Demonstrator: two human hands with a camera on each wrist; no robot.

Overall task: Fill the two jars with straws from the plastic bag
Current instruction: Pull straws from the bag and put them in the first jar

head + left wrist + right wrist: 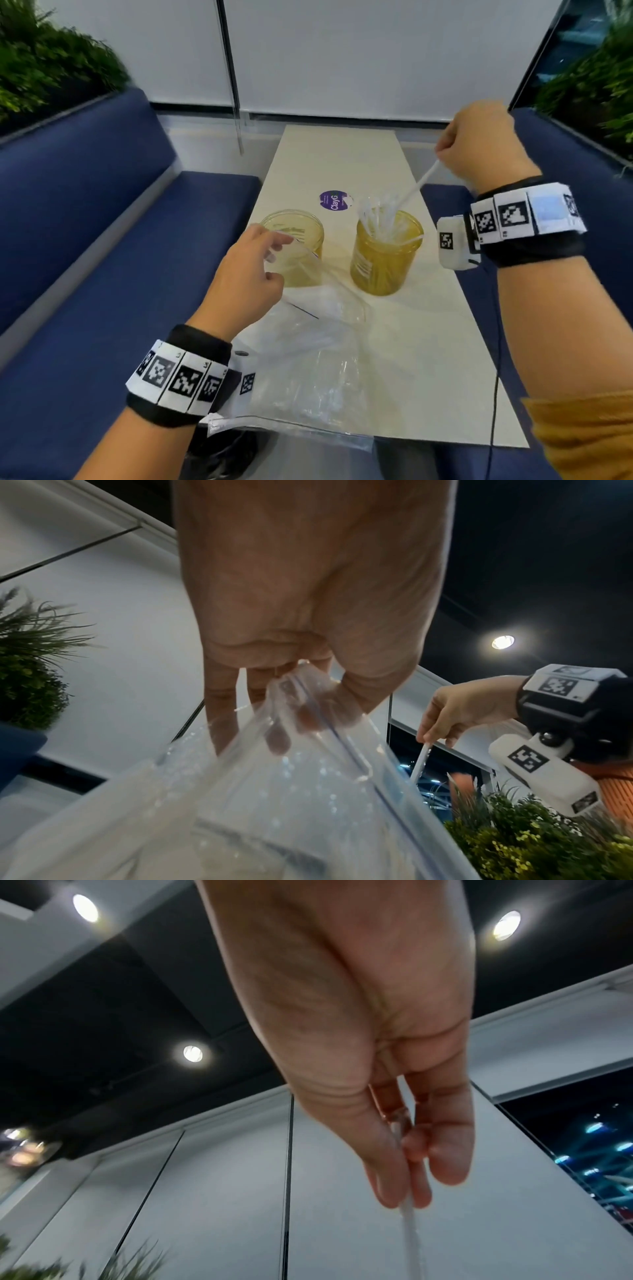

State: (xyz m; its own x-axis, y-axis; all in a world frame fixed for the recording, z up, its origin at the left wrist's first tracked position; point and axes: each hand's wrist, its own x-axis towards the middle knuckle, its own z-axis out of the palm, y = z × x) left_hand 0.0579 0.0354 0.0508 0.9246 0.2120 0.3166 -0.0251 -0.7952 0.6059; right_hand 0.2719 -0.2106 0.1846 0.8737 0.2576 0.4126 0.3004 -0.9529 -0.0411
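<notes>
Two yellow-tinted glass jars stand mid-table. The right jar [385, 255] holds several white straws. The left jar [301, 240] looks empty of straws and is partly behind my left hand [267, 263], which pinches the raised mouth of the clear plastic bag [318, 370]; the wrist view shows that left hand [294, 718] gripping the bag [291, 791] by its rim. My right hand [445, 157] is raised above and right of the right jar, pinching one white straw [419, 183] whose lower end points into that jar. In the right wrist view the right hand [405, 1202] holds the straw [411, 1237].
The narrow cream table [411, 342] runs away from me between two blue benches [120, 240]. A round purple sticker [334, 201] lies behind the jars. Plants [41, 68] line both back corners. A black cable [496, 342] hangs from my right wrist along the table's right edge.
</notes>
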